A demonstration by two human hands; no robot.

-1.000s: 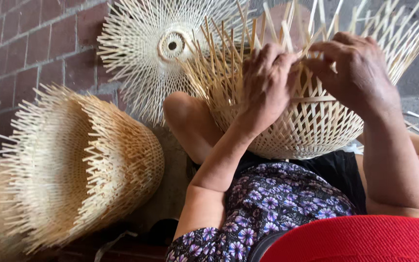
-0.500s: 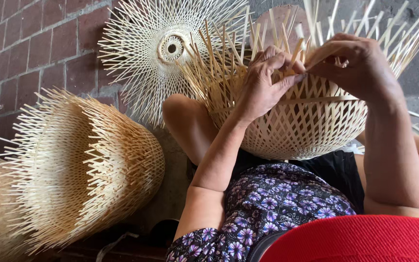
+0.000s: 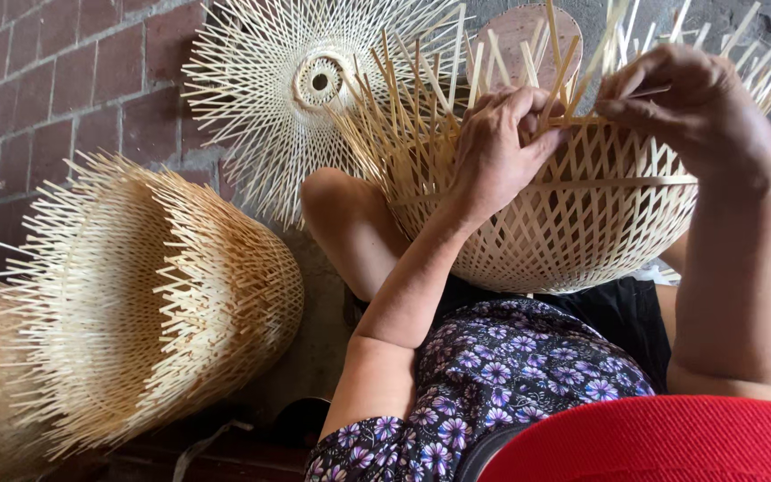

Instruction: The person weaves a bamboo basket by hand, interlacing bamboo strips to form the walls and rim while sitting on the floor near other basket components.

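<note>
Clearly light, springy and brittle at the loose strip ends: basket (image 3: 564, 223) resting on lap, left hand (image 3: 501, 143) fingers clenched on rim strips, right hand (image 3: 689, 107) pinching one strip; best gripped at woven body.

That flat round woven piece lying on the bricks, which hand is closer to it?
The left hand. It grips the basket strips just right of the flat round woven piece. The right hand works the basket's far side, farther away. Neither touches it.
</note>
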